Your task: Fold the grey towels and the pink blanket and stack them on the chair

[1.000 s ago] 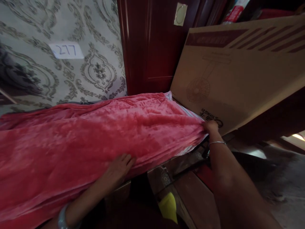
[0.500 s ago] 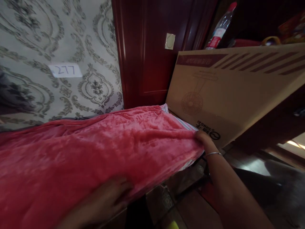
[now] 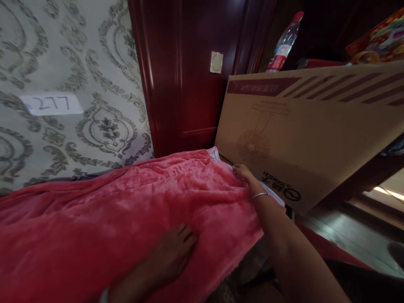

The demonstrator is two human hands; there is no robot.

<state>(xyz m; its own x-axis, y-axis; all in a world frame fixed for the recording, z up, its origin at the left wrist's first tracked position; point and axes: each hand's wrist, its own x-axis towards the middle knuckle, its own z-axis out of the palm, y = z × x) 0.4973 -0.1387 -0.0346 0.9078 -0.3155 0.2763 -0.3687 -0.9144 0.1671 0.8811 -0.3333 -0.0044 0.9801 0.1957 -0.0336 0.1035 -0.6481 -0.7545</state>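
A plush coral-red blanket [image 3: 126, 210] spreads across the lower left and middle, over a flat raised surface. Its far right edge shows a pale trim. My right hand [image 3: 243, 173], with a thin bangle at the wrist, is closed on that edge beside the cardboard box. My left hand [image 3: 176, 252] rests on top of the blanket nearer to me. Its fingers are slightly bent and a little blurred, and nothing shows in them.
A large cardboard box [image 3: 303, 126] with a printed fan stands close at the right. Behind its top edge are a plastic bottle [image 3: 283, 48] and a colourful packet [image 3: 383, 40]. A dark red door [image 3: 198, 97] and patterned wall [image 3: 110, 84] with a "277" label [image 3: 53, 104] bound the far side.
My right hand has moved left and up along the blanket's edge. My left hand has shifted right and inward on the blanket. The near right side of the blanket now lies wider.
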